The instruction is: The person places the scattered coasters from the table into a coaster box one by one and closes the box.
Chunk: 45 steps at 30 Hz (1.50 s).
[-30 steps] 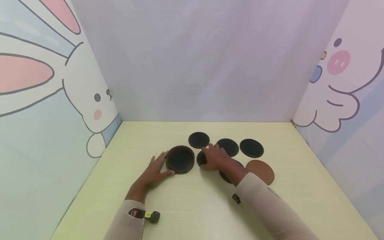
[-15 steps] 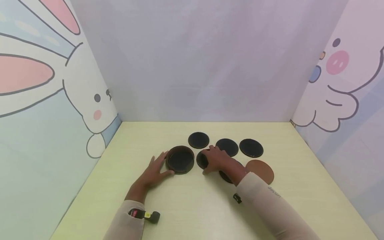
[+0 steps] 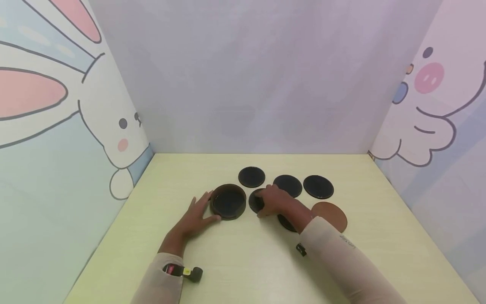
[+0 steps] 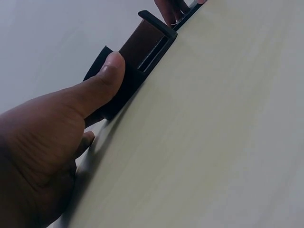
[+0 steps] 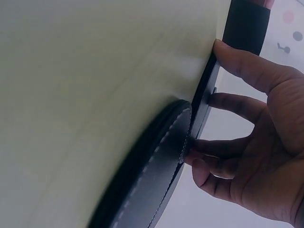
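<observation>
A round black coaster holder (image 3: 228,189) with a brown inner wall sits left of centre on the table. My left hand (image 3: 193,219) grips its left side, the thumb (image 4: 111,66) pressed on the outer wall and the fingers round the back. Just right of the holder lies a round black coaster (image 3: 255,204). My right hand (image 3: 274,201) holds this coaster by its edges, thumb at the near edge and fingers at the far side, low over the table. Another black coaster (image 5: 152,178), with pale stitching, shows large in the right wrist view.
Black coasters lie at the back (image 3: 252,177), centre right (image 3: 287,185) and far right (image 3: 318,187). One more coaster (image 3: 285,223) is partly hidden under the right forearm. A brown disc (image 3: 329,216) lies right of it. Printed walls surround the pale table (image 3: 235,266).
The right hand's thumb and fingers have shifted slightly to the right around the black coaster. The left hand and the coaster holder have stayed in place.
</observation>
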Each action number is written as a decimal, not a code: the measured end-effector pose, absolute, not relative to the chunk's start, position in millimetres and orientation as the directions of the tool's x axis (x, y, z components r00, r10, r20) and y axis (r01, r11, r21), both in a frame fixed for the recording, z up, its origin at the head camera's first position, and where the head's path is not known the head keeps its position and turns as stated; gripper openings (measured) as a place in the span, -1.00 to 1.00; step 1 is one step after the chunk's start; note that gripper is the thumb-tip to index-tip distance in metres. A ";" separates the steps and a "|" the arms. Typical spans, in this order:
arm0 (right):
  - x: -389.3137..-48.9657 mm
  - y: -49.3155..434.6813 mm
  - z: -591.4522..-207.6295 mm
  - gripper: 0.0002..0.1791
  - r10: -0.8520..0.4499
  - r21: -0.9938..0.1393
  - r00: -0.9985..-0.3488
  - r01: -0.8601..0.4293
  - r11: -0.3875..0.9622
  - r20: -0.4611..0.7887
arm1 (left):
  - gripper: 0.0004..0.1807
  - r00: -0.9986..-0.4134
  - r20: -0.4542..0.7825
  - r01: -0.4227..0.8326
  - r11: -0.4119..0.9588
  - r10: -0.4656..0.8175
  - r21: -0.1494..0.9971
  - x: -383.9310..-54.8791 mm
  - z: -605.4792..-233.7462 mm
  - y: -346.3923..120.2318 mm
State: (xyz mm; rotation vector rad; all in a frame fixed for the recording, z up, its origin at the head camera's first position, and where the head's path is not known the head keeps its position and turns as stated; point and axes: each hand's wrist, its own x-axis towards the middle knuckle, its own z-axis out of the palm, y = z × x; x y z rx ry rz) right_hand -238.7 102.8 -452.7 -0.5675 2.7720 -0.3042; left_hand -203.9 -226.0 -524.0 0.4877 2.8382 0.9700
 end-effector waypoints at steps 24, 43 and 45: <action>-244.1 102.5 -460.8 -0.20 -0.419 -0.194 -0.897 -0.390 0.900 -0.140 | 0.13 -0.939 0.034 0.291 0.737 0.343 0.610 -203.6 -526.6 -226.0; -240.9 96.8 -458.0 -0.22 -0.373 -0.218 -0.918 -0.339 0.915 -0.138 | 0.14 -0.942 0.000 0.266 0.744 0.336 0.613 -202.1 -521.9 -226.7; -240.2 96.6 -457.3 -0.22 -0.370 -0.208 -0.920 -0.339 0.917 -0.133 | 0.14 -0.942 -0.001 0.264 0.745 0.335 0.613 -201.7 -521.9 -226.9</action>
